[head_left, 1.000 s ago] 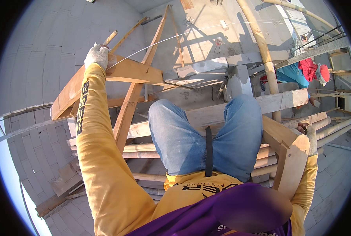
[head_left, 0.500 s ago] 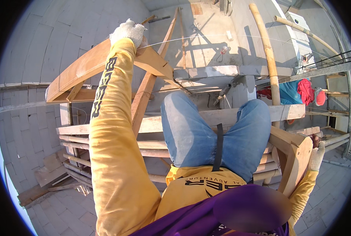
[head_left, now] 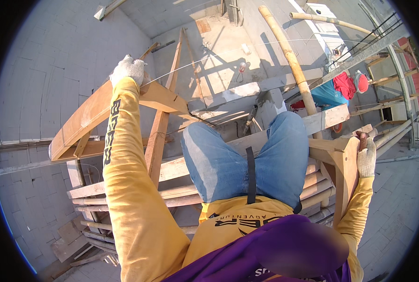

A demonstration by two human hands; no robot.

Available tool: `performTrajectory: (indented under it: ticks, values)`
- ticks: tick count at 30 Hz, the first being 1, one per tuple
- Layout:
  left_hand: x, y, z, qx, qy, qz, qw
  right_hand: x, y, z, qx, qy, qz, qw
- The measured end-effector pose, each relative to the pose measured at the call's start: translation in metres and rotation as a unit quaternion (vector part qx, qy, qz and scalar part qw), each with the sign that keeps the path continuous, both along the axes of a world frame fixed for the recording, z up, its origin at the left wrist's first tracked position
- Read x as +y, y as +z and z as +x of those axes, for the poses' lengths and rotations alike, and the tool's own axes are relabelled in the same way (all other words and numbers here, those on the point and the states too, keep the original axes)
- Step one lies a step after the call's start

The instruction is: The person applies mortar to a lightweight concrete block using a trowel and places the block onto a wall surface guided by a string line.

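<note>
My left hand (head_left: 128, 70), in a white knitted glove, is closed over the top of a curved wooden frame (head_left: 85, 120), my arm stretched far out. A thin white string (head_left: 190, 62) runs from beside that hand toward the upper right; whether the fingers hold it is hidden. At the right, my right hand (head_left: 367, 157), gloved with bare fingertips, grips the edge of another wooden frame (head_left: 345, 171). My bent knees lie between the two frames, above a long pale timber beam (head_left: 329, 120).
Bamboo poles (head_left: 289, 56) cross the upper right. Another person in blue and red (head_left: 334, 91) is lower down at the right. Stacked timber poles (head_left: 181, 195) run under my legs. Far below lies a sunlit floor (head_left: 223, 42) beside grey block walls (head_left: 54, 51).
My view has turned and shifted, so the scene slants and sits further left. Both hands stay on the same wooden frames.
</note>
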State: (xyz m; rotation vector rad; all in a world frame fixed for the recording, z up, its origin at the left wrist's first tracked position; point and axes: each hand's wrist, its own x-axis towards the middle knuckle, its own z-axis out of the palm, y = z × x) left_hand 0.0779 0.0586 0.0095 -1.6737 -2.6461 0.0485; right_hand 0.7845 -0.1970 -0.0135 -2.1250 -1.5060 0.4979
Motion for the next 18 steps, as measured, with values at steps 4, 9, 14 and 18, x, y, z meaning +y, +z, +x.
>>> performTrajectory:
  ticks: [4, 9, 14, 18]
  values:
    - [0.009, -0.025, -0.042, -0.085, -0.048, 0.035, 0.995, 0.004, 0.018, -0.015, -0.128, -0.031, -0.011, 0.991]
    - [0.017, -0.051, -0.124, -0.188, -0.105, 0.076, 0.974, 0.016, 0.017, -0.025, -0.096, -0.028, 0.020, 0.995]
    - [0.022, -0.046, -0.095, -0.169, -0.089, 0.097, 0.977, 0.001, 0.005, -0.013, -0.082, -0.041, 0.010, 0.996]
    - [0.006, -0.032, -0.050, -0.143, -0.103, 0.063, 0.982, -0.010, 0.024, -0.023, -0.043, -0.054, -0.004, 0.998]
